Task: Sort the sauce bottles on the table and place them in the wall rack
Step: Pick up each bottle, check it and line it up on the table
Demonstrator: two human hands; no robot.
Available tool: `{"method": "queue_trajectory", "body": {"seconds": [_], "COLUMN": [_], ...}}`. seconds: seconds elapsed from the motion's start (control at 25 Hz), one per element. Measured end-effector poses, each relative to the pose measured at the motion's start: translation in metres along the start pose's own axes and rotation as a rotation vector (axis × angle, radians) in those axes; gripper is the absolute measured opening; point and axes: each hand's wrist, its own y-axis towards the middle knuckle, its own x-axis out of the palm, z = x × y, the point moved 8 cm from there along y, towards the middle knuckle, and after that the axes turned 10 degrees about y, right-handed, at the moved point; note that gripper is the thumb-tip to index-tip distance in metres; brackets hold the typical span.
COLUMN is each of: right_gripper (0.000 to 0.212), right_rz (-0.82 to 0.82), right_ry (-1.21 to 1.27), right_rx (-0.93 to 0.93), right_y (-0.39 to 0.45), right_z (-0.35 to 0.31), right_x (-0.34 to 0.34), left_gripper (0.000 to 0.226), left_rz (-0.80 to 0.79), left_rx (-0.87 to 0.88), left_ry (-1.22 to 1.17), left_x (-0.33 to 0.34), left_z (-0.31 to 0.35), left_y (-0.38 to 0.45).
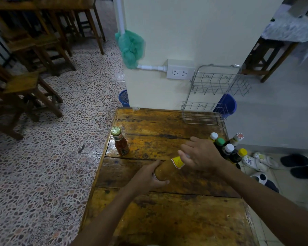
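My left hand grips the base of a brown sauce bottle with a yellow neck label, held tilted over the wooden table. At the bottle's neck end is my right hand, fingers spread and touching the top, which is hidden. A red chilli sauce bottle with a gold cap stands near the table's left edge. Several dark bottles with white, green and yellow caps stand clustered at the right edge. The two-tier wire wall rack hangs on the wall beyond the table, with nothing on either tier.
A wall socket sits left of the rack. Blue baskets stand on the floor behind the table. Wooden chairs fill the left side. Slippers lie on the floor at right. A green net hangs on a pipe.
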Motion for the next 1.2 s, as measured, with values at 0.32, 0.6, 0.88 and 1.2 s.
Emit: {"method": "queue_trajectory", "body": {"seconds": [0.32,0.6,0.88,1.2], "right_gripper": [0.053,0.059,0.047,0.045], "right_rz": [-0.041,-0.284,-0.270,-0.201], "right_ry": [0.119,0.390,1.401,1.276], "right_rx": [0.481,0.719,1.208,1.035], "right_y": [-0.021,-0.034,-0.026,0.030], "right_z": [0.022,0.028,0.003,-0.038], "right_x": [0.043,0.081,0.102,0.110], "left_gripper": [0.051,0.063,0.062,0.043], "left_rz": [0.089,0.215,0.260,0.408], "left_rx": [-0.092,-0.095,-0.148,-0.269], "left_ry": [0.354,0.548,0.319,-0.007], "left_x": [0.001,-0.004,-0.023,-0.033], "left_z": [-0.015,-0.029,-0.051,-0.080], "left_y": [-0.008,-0.008,-0.021,-0.046]}}
